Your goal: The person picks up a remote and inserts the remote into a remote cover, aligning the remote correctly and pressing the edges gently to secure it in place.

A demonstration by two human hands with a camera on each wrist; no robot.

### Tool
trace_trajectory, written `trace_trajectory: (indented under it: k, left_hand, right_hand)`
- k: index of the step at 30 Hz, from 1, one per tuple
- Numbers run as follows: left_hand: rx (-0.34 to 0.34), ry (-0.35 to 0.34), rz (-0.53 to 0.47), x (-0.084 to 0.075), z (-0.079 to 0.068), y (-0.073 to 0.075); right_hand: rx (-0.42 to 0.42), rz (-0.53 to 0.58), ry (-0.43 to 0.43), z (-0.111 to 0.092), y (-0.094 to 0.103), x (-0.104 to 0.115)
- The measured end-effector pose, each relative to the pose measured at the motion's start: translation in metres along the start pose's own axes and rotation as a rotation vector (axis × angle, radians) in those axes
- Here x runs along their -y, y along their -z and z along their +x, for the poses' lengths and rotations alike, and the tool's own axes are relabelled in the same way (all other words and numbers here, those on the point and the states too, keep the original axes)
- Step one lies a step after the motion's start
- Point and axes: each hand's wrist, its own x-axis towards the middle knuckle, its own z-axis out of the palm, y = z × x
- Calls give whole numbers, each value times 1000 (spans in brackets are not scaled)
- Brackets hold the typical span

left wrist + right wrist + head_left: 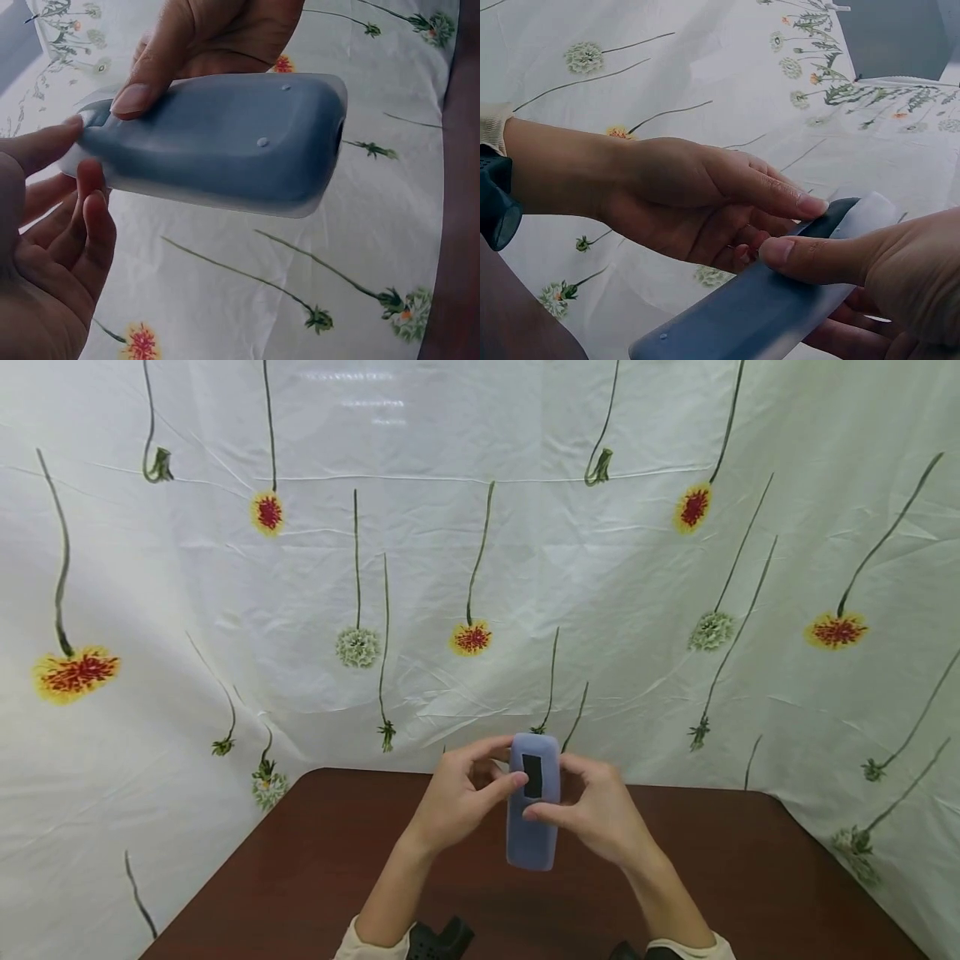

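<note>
A long, rounded blue remote control cover (532, 839), translucent at its edges, stands nearly upright between both hands above the table. A dark rectangular window (532, 776) shows in its upper half. My left hand (453, 797) pinches its upper left side, the thumb reaching the window's edge. On the opposite side, my right hand (603, 806) grips it, thumb pressed on the front just below the window and fingers behind. Two small bumps dot the blue face (217, 139) in the left wrist view. Whether a remote sits inside, I cannot tell.
A dark reddish-brown table (300, 877) lies beneath the hands. Behind it hangs a pale cloth (420, 577) printed with flowers and stems. Black wrist devices (442, 939) are strapped near the cream sleeves (371, 943).
</note>
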Motion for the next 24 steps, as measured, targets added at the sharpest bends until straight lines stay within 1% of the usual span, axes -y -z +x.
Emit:
trace_trajectory:
  k: [2,4,6,8,10,14,15,17,19,21,24]
  left_hand:
    - [6,12,-11,-1,0,1]
    - [15,8,-39,-1,-1,1]
    - [20,-9,-65,-2,-1,1]
    - [11,-43,-78,-2,-1,0]
    - [-13,-88,-52,-2,-1,-1]
    - [-73,-188,43,-2,-1,-4]
    - [-83,-213,66,-2,0,-4]
    - [-94,-260,96,-4,0,-5]
    - [-103,-305,119,-5,1,-5]
    - [-111,-341,143,-5,2,-5]
    - [-115,-374,165,-4,2,-4]
  right_hand:
    - [5,26,2,0,-1,-1]
    - [1,26,5,0,-2,-2]
    - [-13,16,6,0,-2,-3]
    - [-28,15,-3,1,-3,-4]
    - [-45,29,-26,2,-2,-5]
    - [-88,59,-102,2,4,-4]
    - [-94,52,-125,2,5,-3]
    - [-85,75,-174,2,8,-2]
    - [-66,133,-232,3,9,-1]
    - [-55,218,-293,3,8,1]
    - [-65,340,-356,4,8,3]
